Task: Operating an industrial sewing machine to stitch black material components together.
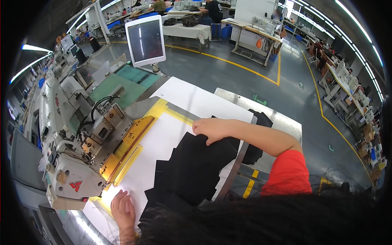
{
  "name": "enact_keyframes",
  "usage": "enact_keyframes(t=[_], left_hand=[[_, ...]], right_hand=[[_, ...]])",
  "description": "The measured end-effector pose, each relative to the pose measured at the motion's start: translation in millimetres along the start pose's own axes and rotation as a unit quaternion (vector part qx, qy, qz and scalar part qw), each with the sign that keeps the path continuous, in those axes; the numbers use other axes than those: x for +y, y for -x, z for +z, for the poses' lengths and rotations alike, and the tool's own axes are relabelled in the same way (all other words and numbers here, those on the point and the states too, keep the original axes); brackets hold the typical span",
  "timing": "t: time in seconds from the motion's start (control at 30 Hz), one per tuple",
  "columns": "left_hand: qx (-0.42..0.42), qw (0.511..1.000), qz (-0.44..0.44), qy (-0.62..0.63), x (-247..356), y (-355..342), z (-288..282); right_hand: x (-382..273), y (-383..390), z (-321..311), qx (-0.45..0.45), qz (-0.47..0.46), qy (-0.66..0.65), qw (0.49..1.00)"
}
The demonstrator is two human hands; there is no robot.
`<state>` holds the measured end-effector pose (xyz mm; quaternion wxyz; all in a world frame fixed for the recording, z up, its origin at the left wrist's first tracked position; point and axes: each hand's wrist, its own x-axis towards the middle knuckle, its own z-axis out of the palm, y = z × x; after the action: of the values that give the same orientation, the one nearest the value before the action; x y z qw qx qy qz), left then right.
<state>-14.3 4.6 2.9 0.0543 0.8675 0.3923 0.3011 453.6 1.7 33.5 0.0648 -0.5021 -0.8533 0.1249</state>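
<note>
Black fabric pieces (185,163) lie in a stepped, overlapping pile on the white work surface (149,134) in front of me. At the pile's far edge my right hand (211,129) has its thumb and fingers closed on a fabric piece; the fingertips are partly hidden. My left hand (123,208) rests low on the left, by the lit end of the sewing machine head (77,179). Its fingers are loosely bent and slightly apart, with nothing seen in them. Between the machine and the pile sits a yellow-orange template clamp (128,143).
A white-framed screen (145,41) stands beyond the machine. More black fabric (261,118) lies on a metal side table (281,130) at the right. Yellow tape (163,107) edges the work surface. Other workstations and people are farther back.
</note>
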Motion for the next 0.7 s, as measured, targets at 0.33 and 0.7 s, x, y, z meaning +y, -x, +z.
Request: enact_keyframes(t=[0.33,0.7], left_hand=[[-0.015,1.0,0.006,-0.013,-9.1,1.6,5.7],[-0.015,1.0,-0.012,-0.006,-11.2,-1.7,7.2]], right_hand=[[-21.9,-3.3,-61.8,-0.197,0.033,-0.089,0.976],[-109.3,-33.4,26.1,0.127,-0.146,-0.219,0.956]])
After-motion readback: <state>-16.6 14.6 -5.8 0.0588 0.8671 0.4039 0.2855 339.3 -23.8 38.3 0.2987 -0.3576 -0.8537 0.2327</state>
